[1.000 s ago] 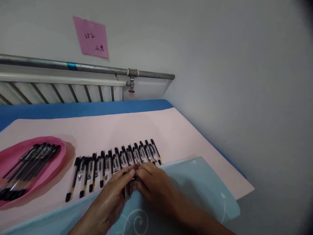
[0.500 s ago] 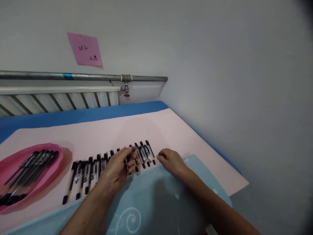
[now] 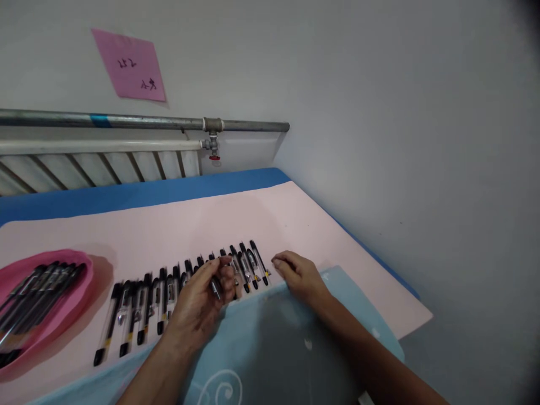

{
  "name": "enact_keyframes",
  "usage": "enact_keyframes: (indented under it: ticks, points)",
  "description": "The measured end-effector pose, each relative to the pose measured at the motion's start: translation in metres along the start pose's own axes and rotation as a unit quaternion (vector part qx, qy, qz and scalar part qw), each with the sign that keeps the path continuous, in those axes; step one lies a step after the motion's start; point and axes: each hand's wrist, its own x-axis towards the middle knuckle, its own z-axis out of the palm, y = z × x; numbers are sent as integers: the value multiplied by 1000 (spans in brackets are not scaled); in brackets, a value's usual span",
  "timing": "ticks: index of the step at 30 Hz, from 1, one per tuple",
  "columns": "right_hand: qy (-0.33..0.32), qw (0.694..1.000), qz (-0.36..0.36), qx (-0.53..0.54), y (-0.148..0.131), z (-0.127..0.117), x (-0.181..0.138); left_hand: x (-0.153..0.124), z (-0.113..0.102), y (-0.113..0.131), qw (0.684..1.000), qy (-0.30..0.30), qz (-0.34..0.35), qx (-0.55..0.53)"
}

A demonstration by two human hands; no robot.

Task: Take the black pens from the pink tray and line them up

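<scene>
My left hand [image 3: 206, 298] is curled palm inward above the row of pens, with a glossy black pen cap [image 3: 216, 287] between thumb and fingers. My right hand [image 3: 301, 275] is closed in a pinch just right of the row, and its fingertips hide whatever may be in them. Several clear-barrelled pens [image 3: 107, 329] with black ends lie side by side in a slanting row. At the row's right end, one pen [image 3: 259, 261] lies close to my right hand. The left hand covers part of the row's middle.
A pink tray [image 3: 89, 281] with several dark pens [image 3: 46, 292] stands at the left. Light blue cloth [image 3: 274, 337] covers the near edge of the pink tabletop sheet [image 3: 185, 225]. A radiator [image 3: 84, 166] and pipe [image 3: 147, 122] run behind; a wall [image 3: 400, 169] rises at the right.
The view has shifted slightly, so the tray and the note on the wall sit further left. The black cap in my left hand shows more clearly. My right hand keeps its pinch.
</scene>
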Motion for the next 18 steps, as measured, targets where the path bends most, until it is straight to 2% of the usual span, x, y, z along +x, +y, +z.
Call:
enact_keyframes:
  ticks: [3,5,8,12,15,17,18]
  points:
    - [-57,995,-39,70,-29,6,-12,-4,6,-7,998,27,45,-19]
    - [-96,987,-54,116,-48,13,-19,-7,10,-15,997,15,67,-25]
    - [-106,979,-47,166,-63,25,-23,-14,15,-25,997,-15,69,-24]
    - [-133,964,-4,232,-64,29,-19,-18,16,-34,998,-45,51,-15]
    - [-188,926,43,325,-58,26,-12,-15,15,-32,996,-78,36,-1]
    - [-175,918,88,345,-50,22,-3,-12,12,-25,996,-68,54,13]
    - [-145,925,109,334,-43,19,2,-10,9,-19,995,-54,75,23]
